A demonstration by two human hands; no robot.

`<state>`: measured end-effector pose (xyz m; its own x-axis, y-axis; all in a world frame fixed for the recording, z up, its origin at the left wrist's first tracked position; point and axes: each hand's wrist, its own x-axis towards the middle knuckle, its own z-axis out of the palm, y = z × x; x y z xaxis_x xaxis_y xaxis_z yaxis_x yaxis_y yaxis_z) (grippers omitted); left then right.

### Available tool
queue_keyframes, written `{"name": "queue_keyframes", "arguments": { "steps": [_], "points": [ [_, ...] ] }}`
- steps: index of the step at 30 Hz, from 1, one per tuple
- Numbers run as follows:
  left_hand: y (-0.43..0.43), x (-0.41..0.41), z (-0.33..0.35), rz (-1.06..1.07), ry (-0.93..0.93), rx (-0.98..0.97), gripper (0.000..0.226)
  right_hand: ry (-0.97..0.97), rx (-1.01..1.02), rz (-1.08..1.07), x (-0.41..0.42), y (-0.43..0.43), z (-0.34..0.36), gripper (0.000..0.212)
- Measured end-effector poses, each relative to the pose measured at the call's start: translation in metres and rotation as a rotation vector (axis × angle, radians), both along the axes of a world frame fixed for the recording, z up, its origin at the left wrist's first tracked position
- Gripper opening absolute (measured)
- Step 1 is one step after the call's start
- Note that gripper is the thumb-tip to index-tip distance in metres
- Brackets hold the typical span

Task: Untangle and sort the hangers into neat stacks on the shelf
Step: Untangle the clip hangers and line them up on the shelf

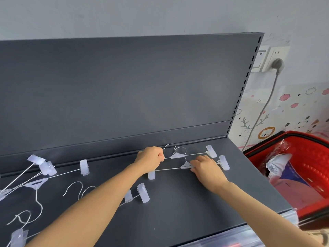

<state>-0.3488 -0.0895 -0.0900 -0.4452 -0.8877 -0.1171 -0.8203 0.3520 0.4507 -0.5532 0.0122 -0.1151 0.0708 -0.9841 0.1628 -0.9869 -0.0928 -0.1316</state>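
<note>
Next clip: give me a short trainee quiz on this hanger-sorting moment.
1. True or false: the red basket stands right of the shelf.
2. How many hangers lie at the shelf's back right corner?
3. The left hand grips: A) the rear hanger B) the wall plug C) a loose clip.
Key: 1 true; 2 two, the rear hanger and the front hanger; 3 A.
</note>
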Motion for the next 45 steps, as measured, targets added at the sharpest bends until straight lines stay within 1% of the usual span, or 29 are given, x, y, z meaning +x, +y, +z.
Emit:
{"name": "queue_keyframes", "arguments": {
  "steps": [2,3,6,9,13,16,20,25,31,33,36,40,45],
  "points": [
    [0.000,-0.002,0.001,0.014,0.016,-0.035,0.018,-0.039,0.003,-0.011,0.001,0.001,0.001,0.024],
    [0.000,-0.003,0.002,0.016,0.035,-0.041,0.018,-0.061,0.023,-0.007,0.001,0.002,0.002,0.024],
    [-0.001,-0.001,0.004,0.022,0.081,-0.026,0.015,-0.125,0.113,0.039,-0.003,0.005,0.007,0.021],
    [0.000,0.000,0.004,0.008,0.052,-0.034,0.016,-0.175,0.168,0.099,-0.005,0.011,0.014,0.019],
    [0.003,-0.002,0.002,0.009,0.065,-0.044,0.017,-0.192,0.170,0.131,-0.009,0.022,0.021,0.016],
    [0.002,-0.004,0.003,0.008,0.069,-0.016,0.018,-0.219,0.159,0.127,-0.010,0.028,0.025,0.015],
    [0.002,-0.009,0.001,0.010,0.049,0.014,0.018,-0.205,0.133,0.121,-0.014,0.037,0.026,0.014],
    [0.005,-0.012,-0.001,0.010,0.024,0.019,0.019,-0.237,0.141,0.138,-0.016,0.046,0.028,0.010],
    [0.007,-0.012,0.000,0.022,0.014,0.007,0.015,-0.207,0.041,0.069,-0.022,0.043,0.030,0.013],
    [0.008,-0.013,0.001,0.030,0.008,-0.023,0.016,-0.209,0.064,0.043,-0.022,0.040,0.030,0.015],
    [0.009,-0.012,0.004,0.010,-0.005,-0.058,0.025,-0.207,0.115,0.007,-0.021,0.035,0.029,0.017],
    [0.014,-0.007,0.003,-0.020,-0.061,-0.082,0.023,-0.162,0.111,-0.003,-0.017,0.029,0.030,0.023],
    [0.015,-0.004,0.006,-0.019,-0.038,-0.118,0.024,-0.155,0.152,0.009,-0.010,0.020,0.028,0.027]
  ]
}}
